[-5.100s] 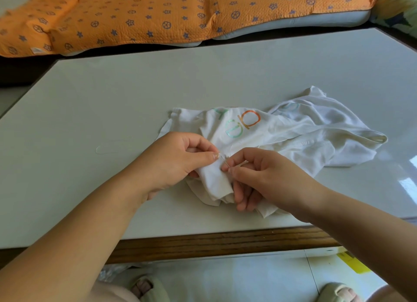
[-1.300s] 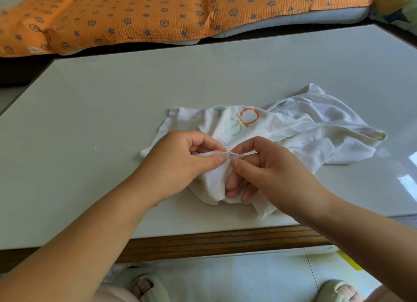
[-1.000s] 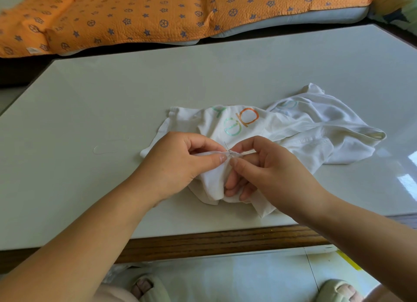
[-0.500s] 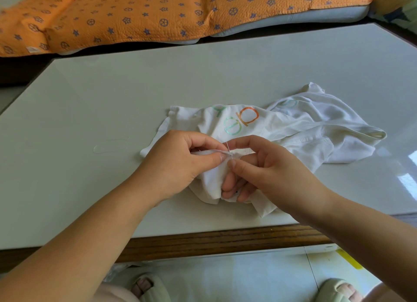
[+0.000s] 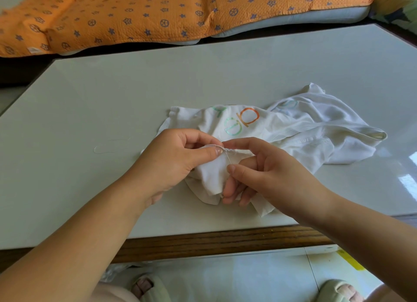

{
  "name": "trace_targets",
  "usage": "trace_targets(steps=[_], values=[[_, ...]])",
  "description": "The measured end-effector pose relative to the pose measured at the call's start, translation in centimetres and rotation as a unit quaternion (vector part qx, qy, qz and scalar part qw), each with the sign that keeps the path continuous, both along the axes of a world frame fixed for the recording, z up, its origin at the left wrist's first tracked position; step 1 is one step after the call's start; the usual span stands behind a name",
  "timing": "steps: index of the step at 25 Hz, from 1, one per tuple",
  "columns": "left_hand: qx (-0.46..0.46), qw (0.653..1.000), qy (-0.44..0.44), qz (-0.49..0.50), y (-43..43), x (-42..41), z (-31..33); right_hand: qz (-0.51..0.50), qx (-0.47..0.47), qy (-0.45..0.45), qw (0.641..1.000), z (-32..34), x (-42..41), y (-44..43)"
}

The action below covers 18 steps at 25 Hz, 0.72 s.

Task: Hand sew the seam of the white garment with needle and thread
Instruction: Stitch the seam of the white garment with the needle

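Nearest us, our right hand [image 5: 266,173] pinches the needle [image 5: 227,157] at its near end; its shaft slants up and away to the seam [image 5: 212,146] fold gripped by our left hand [image 5: 180,159]. Thread seems too fine to trace. Beyond, the shirt [image 5: 311,130] sprawls across the table [image 5: 135,94].

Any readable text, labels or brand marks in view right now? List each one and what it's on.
white garment: large outlined letters, seen rotated and broken by folds; no whole word reads. The orange letter looks like "a", the green one like "e".
A pale blue letter on the far fold: too faint to read.
orange quilt: star and wheel motifs only, no words; its small tag is too small to read.
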<state>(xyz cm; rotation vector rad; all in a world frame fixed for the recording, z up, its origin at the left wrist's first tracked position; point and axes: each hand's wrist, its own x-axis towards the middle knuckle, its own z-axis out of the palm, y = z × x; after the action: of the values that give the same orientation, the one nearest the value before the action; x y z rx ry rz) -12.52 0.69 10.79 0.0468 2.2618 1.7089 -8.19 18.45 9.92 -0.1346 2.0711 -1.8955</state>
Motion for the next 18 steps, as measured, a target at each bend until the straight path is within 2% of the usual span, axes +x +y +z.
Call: trace_targets(steps=[5,10,13,18], values=[[0.001,1.000,-0.008,0.010,0.0,0.0,0.0,-0.027,0.040,0.023,0.999,0.2,0.4,0.2],[0.001,1.000,-0.014,0.022,0.0,-0.2,0.1,-0.030,0.075,-0.030,0.996,1.2,-0.2,1.1],[-0.007,1.000,-0.018,0.014,-0.1,-0.3,0.3,-0.063,0.075,-0.003,0.995,2.2,-0.4,1.9],[-0.005,1.000,-0.019,0.013,-0.2,-0.1,0.5,-0.017,0.140,-0.037,0.989,3.5,-0.7,3.5]])
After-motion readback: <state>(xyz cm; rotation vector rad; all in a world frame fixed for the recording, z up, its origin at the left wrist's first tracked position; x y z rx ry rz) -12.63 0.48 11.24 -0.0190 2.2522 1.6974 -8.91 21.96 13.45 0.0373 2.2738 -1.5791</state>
